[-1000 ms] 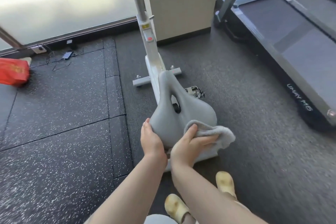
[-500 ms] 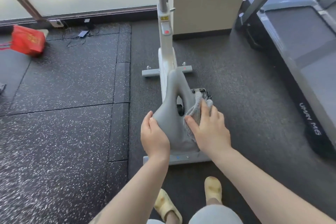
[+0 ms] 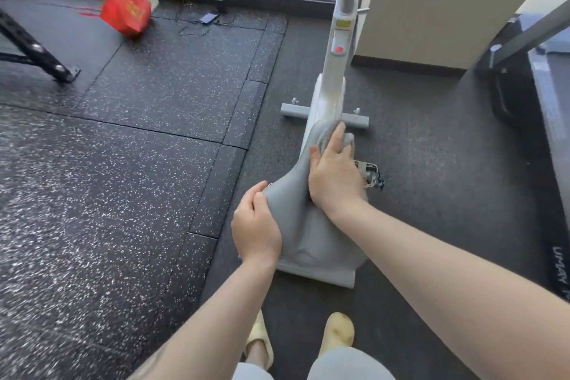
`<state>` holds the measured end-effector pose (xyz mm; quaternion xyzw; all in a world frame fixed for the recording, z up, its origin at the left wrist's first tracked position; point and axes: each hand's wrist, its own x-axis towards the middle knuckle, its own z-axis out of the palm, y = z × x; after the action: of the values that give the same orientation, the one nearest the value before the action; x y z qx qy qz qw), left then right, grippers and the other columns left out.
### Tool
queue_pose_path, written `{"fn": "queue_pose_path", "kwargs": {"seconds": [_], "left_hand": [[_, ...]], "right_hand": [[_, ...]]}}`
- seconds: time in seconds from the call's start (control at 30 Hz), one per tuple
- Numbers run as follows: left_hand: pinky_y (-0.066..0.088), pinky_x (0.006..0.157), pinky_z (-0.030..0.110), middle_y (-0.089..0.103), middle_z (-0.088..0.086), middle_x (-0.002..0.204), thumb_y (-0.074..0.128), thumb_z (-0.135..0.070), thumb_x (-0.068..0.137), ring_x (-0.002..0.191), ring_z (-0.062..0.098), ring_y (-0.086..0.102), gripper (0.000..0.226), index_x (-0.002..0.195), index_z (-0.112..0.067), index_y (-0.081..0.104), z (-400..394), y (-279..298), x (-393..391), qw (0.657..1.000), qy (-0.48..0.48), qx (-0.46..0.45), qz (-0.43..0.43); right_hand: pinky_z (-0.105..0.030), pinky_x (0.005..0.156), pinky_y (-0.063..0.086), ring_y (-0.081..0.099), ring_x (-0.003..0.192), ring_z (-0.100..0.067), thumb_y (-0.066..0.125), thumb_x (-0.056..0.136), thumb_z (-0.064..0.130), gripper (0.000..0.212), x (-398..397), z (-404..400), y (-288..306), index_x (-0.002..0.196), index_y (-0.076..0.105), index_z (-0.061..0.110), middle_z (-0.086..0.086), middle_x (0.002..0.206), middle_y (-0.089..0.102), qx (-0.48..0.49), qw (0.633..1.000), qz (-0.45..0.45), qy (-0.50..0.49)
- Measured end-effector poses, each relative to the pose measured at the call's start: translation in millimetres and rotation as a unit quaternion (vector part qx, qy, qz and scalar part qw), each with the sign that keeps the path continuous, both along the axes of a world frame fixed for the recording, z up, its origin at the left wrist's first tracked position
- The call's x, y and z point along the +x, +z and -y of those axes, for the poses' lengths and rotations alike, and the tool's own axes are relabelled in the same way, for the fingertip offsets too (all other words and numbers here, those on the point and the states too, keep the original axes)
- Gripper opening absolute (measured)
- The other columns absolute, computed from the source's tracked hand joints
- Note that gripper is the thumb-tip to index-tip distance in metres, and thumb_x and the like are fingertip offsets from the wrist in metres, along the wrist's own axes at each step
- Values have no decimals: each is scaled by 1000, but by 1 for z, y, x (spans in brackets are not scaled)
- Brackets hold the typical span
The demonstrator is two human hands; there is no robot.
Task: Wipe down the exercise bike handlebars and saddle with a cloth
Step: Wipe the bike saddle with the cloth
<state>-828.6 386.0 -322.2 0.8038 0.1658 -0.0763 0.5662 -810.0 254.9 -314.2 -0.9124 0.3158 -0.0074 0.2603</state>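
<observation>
The grey saddle (image 3: 293, 191) of the white exercise bike (image 3: 334, 80) sits in front of me, its narrow nose pointing away. My left hand (image 3: 256, 225) grips the saddle's wide rear left edge. My right hand (image 3: 334, 173) presses a grey cloth (image 3: 331, 133) flat onto the saddle's nose, covering most of the cloth. The bike's post rises out of the top of the frame, and the handlebars are out of view.
A treadmill (image 3: 552, 139) stands at the right, close to the bike. A beige pillar (image 3: 431, 0) is behind the bike. A red bag (image 3: 126, 11), cables and a black frame leg (image 3: 34, 46) lie on the speckled rubber floor at the left. My slippered feet (image 3: 336, 333) are below.
My right hand has slid the cloth forward from the saddle's rear right side to its nose. My left hand has stayed on the rear left edge. My view has turned leftward.
</observation>
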Motion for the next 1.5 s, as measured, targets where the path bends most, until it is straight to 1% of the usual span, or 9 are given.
{"fn": "queue_pose_path", "kwargs": {"seconds": [0.27, 0.43, 0.63, 0.77, 0.83, 1.0, 1.13, 1.27, 1.5], "left_hand": [[46, 89, 28, 70, -9, 107, 46, -16, 94, 99, 10, 60, 30, 108, -20, 72, -1, -5, 2, 1000, 13, -25, 12], [46, 95, 36, 69, -2, 101, 45, -28, 90, 100, 19, 61, 31, 99, -17, 72, 0, -9, 4, 996, 55, -64, 7], [53, 71, 27, 69, 12, 104, 33, -39, 103, 85, 19, 66, 43, 111, -12, 66, -7, -3, 0, 943, 95, -299, -110], [41, 107, 33, 63, 8, 127, 29, -43, 103, 116, 21, 60, 53, 131, -7, 55, -24, -5, -14, 904, 22, -397, -155], [39, 109, 34, 64, 8, 127, 34, -44, 101, 117, 20, 60, 49, 128, -10, 58, -38, -2, -21, 916, -14, -365, -165], [36, 111, 36, 58, 2, 135, 51, -63, 82, 125, 14, 54, 68, 134, -19, 54, -60, 4, -28, 929, -147, -282, -187], [37, 98, 21, 54, -8, 135, 40, -32, 102, 122, 5, 50, 38, 136, -18, 46, -70, 29, -41, 932, -245, -242, -110], [35, 104, 21, 48, -10, 140, 44, -26, 101, 127, 4, 44, 43, 143, -23, 40, -81, 35, -39, 925, -346, -152, -29], [34, 109, 29, 44, 1, 147, 51, -21, 97, 131, 15, 45, 57, 150, -18, 29, -99, 56, -20, 854, -514, 82, -10]], "right_hand": [[-40, 118, -2, 3, 148, -27, 21, 100, 42, 51, 23, 30, -9, 133, 56, 25, -3, 158, 24, -79, 966, 90, 230], [-43, 117, -10, -4, 149, -20, 19, 103, 44, 44, -6, 11, 3, 140, 43, 38, 10, 158, 23, -137, 928, 14, 347], [-41, 117, -7, 10, 147, -16, 21, 104, 41, 44, -34, -38, 10, 143, 41, 35, 19, 152, 32, -105, 920, 11, 377], [-39, 116, -12, 6, 147, -15, 10, 99, 41, 54, -59, -82, 9, 146, 36, 29, 13, 157, 23, -157, 907, -3, 391], [-40, 118, -8, 8, 148, -18, -1, 91, 44, 70, -73, -88, 5, 145, 39, 25, 9, 157, 26, -144, 908, 17, 393], [-43, 117, 14, 24, 145, -24, 24, 99, 41, 51, -111, -80, -5, 143, 43, 23, 3, 155, 32, -155, 910, 28, 384], [-38, 115, 27, 32, 142, -22, 18, 103, 40, 53, -141, -78, -1, 143, 46, 19, 0, 153, 35, -150, 927, 51, 339], [-42, 107, 40, 41, 136, -20, 45, 98, 20, 41, -174, -65, 0, 137, 53, 14, -3, 148, 44, -180, 930, 61, 314], [-18, 114, 14, 24, 142, -6, 28, 104, 37, 42, -171, -73, 60, 142, 45, 28, 14, 151, 34, -35, 958, -89, 271]]}}
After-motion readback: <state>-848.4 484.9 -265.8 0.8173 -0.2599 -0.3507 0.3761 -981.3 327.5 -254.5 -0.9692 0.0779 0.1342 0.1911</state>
